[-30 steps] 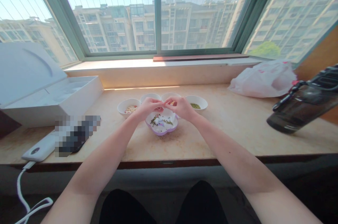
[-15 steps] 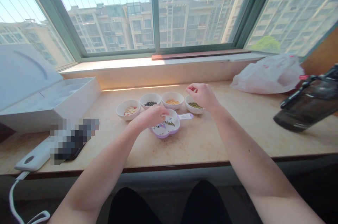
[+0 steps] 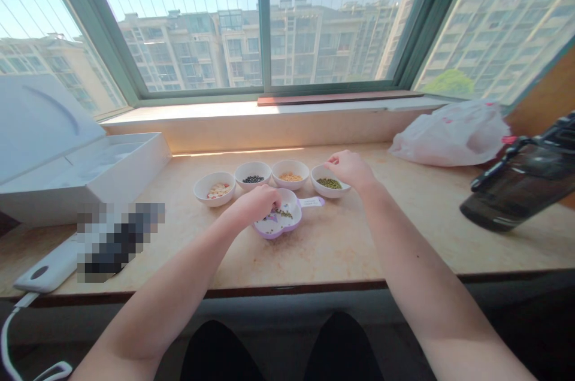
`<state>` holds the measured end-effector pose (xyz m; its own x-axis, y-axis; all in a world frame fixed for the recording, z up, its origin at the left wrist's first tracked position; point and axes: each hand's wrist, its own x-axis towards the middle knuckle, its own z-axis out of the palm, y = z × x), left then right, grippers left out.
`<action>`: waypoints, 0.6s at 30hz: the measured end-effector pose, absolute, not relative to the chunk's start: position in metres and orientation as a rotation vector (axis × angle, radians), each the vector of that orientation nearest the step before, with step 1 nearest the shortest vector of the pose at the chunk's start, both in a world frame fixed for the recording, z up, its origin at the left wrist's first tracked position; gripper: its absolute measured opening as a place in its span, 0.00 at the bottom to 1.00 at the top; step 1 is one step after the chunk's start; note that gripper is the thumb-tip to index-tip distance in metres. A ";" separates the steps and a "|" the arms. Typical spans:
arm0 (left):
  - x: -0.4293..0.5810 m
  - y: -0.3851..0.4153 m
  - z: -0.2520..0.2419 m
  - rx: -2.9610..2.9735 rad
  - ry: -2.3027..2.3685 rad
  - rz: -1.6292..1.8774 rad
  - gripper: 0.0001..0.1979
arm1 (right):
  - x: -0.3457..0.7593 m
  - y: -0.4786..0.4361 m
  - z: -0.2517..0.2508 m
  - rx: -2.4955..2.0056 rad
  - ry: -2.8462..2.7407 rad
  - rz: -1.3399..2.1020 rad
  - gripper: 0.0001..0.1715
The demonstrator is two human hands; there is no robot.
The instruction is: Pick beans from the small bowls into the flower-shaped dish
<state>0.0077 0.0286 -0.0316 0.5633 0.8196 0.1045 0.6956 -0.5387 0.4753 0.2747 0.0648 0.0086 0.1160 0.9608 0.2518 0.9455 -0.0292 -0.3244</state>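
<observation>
Stone windowsill (image 3: 395, 243): left hand (image 3: 254, 204) pinched in lilac dish (image 3: 287, 224), hold unclear; right hand (image 3: 353, 168) curled at mung-bean bowl (image 3: 326, 182); seeds (image 3: 283, 213) light, slippery, best pinched

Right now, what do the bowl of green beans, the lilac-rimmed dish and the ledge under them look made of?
The bowl of green beans looks like glazed white ceramic, with a glossy sheen. The lilac-rimmed dish is glossy too, ceramic or plastic, I cannot tell. The ledge looks like polished stone, probably marble, with mottled veining.
</observation>
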 end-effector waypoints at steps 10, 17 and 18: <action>0.023 0.022 -0.025 2.777 1.276 0.139 0.13 | 0.265 0.060 0.009 -1.923 -1.952 0.047 0.17; 0.018 0.021 -0.019 2.628 1.188 0.465 0.16 | 0.259 0.059 0.007 -1.791 -1.981 0.068 0.16; 0.016 0.021 -0.017 2.499 1.172 0.608 0.15 | 0.257 0.058 0.007 -1.720 -1.984 0.085 0.16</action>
<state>0.0155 0.0210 -0.0173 0.5740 0.7821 0.2425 0.6487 -0.6151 0.4481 0.2573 0.0584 0.0065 -0.0687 0.9408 0.3319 0.9089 0.1962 -0.3679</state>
